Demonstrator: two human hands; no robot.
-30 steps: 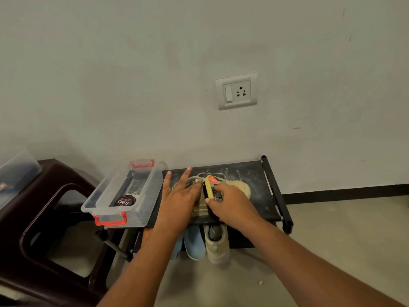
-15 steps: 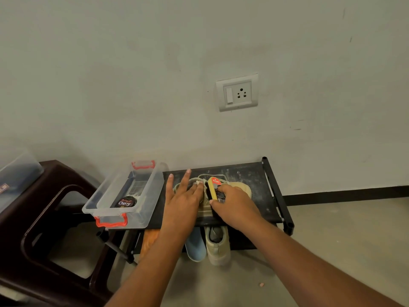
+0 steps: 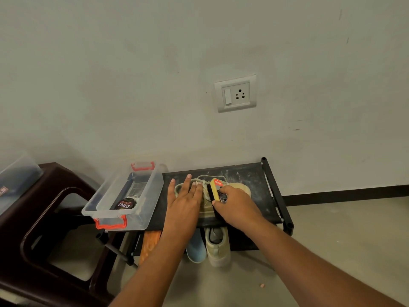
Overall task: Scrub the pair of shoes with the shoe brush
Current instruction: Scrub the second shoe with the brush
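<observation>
Pale grey floor (image 3: pixel 332 240) nearest, with a small pink scrap (image 3: pixel 262 285) on it. Both forearms come in from the bottom edge.

Lower tier of the black rack (image 3: pixel 259 185): second beige shoe (image 3: pixel 218 244) heel toward camera, blue shoe (image 3: pixel 195 249) touching its left side. Orange item (image 3: pixel 149 244) is further left, can't tell what it is.

Top tier: beige shoe (image 3: pixel 205 210) on the shelf, laces at the far end. Left hand (image 3: pixel 183 202) lies flat on its left side, fingers straight and spread. Right hand (image 3: pixel 236 207) is clamped round the shoe brush (image 3: pixel 214 189), which has a yellow back and red label, black bristle side on the shoe's upper. Hands are just beside each other, not touching.

Clear plastic box (image 3: pixel 150 202) with orange-red latches sits at the rack's left end, black "Cherry" polish tin (image 3: pixel 125 203) inside near the front. Dark brown plastic stool (image 3: pixel 44 196) is further left.

Far: pale wall with a white switch-socket plate (image 3: pixel 235 94) above the rack.
</observation>
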